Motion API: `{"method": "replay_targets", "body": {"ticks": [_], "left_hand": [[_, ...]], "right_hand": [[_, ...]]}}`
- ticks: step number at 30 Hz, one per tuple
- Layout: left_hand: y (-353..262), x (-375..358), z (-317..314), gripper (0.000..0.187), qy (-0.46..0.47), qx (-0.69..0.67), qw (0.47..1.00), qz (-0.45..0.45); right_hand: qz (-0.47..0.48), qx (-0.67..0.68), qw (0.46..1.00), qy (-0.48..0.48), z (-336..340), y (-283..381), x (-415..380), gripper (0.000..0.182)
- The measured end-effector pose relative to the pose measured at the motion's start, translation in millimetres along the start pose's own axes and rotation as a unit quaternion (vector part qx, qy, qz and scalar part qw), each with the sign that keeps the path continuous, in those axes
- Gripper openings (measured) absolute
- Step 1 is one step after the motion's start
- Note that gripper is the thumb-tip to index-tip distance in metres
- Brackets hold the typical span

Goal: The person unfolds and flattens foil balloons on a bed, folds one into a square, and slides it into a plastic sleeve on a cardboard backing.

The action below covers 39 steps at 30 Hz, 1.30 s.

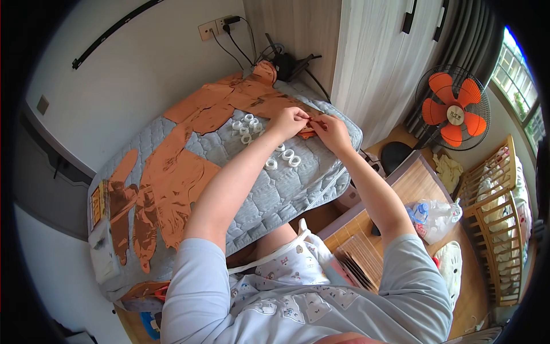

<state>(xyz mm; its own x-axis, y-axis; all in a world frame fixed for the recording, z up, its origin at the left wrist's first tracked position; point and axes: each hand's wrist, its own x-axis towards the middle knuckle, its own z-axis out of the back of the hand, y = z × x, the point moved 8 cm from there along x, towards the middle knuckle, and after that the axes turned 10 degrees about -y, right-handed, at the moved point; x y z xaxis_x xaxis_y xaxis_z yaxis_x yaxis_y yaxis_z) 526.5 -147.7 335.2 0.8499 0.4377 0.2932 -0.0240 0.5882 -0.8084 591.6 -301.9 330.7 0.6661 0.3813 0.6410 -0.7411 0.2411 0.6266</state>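
My left hand (291,120) and my right hand (333,133) meet over the far right part of the mattress (252,206), fingertips pinched together. Between them is a small dark red piece, too small to make out clearly. Just below the fingers lies a bit of orange foil (307,132). Several white tape rolls (246,139) sit on the mattress left of my left hand, and more white rolls (294,161) lie below my hands, partly behind my left forearm. Large crumpled orange foil sheets (172,163) spread over the mattress's left and far sides.
A fan (455,114) with orange blades stands at the right. Near it are a wooden cot (498,223) and a plastic bag (438,221) with a bottle. Black cables (238,49) hang from wall sockets behind the mattress. A white packet (105,252) lies at the mattress's left edge.
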Motion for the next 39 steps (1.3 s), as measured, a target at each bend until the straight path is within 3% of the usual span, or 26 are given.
{"method": "replay_targets", "body": {"ticks": [2,9,12,14,15,17,18,21,22,27,30,32,34,39], "left_hand": [[-9.5,-4.7,1.9,0.019,0.007,0.062,0.997,-0.055],[-12.0,-3.7,7.0,0.017,-0.007,0.072,0.996,-0.055],[-13.9,-6.0,9.5,0.016,-0.031,0.074,0.995,-0.062],[-27.4,-12.1,10.0,0.022,-0.047,0.107,0.979,-0.169],[-25.9,-13.0,9.0,0.022,-0.049,0.108,0.979,-0.167],[-45.5,-24.9,12.5,0.034,-0.141,0.207,0.916,-0.312],[-42.2,-26.0,10.3,0.041,-0.134,0.249,0.909,-0.304],[-31.3,-19.2,6.8,0.035,-0.135,0.347,0.888,-0.271],[-31.7,-21.2,5.9,0.018,-0.136,0.379,0.871,-0.283],[-11.2,-13.4,10.5,0.028,-0.136,0.407,0.882,-0.197],[11.2,0.5,12.3,0.029,-0.114,0.418,0.891,-0.135],[14.8,9.6,16.0,0.027,-0.086,0.423,0.895,-0.112],[31.4,15.6,17.3,0.041,0.008,0.357,0.934,0.018],[35.2,25.1,23.2,0.031,0.039,0.334,0.940,0.064]], "right_hand": [[0.008,-0.007,1.000,-0.001,-0.6,-1.3,0.0,0.021],[-0.028,0.008,1.000,0.007,3.2,3.8,-1.3,0.025],[0.015,0.003,1.000,0.007,3.3,10.2,-0.6,0.026],[0.095,-0.024,0.995,0.027,-1.5,16.1,0.9,0.022],[0.096,-0.023,0.995,0.028,-2.4,14.2,2.8,0.022],[0.151,-0.035,0.987,0.040,-7.1,18.8,4.6,0.020],[0.154,-0.032,0.987,0.040,-7.6,21.3,6.6,0.020],[0.104,-0.040,0.993,0.040,-8.9,17.9,17.2,0.019],[0.076,-0.037,0.996,0.037,-9.2,14.1,26.5,0.019],[-0.031,0.023,0.999,-0.001,-10.8,10.1,93.7,0.021],[-0.022,-0.022,0.999,-0.037,-6.4,6.8,150.8,0.025],[0.034,-0.056,0.990,-0.128,19.8,30.1,178.9,0.025],[0.068,-0.035,0.982,-0.173,50.6,65.5,193.6,0.025],[0.261,-0.091,0.908,-0.315,154.6,181.3,190.0,0.024]]}}
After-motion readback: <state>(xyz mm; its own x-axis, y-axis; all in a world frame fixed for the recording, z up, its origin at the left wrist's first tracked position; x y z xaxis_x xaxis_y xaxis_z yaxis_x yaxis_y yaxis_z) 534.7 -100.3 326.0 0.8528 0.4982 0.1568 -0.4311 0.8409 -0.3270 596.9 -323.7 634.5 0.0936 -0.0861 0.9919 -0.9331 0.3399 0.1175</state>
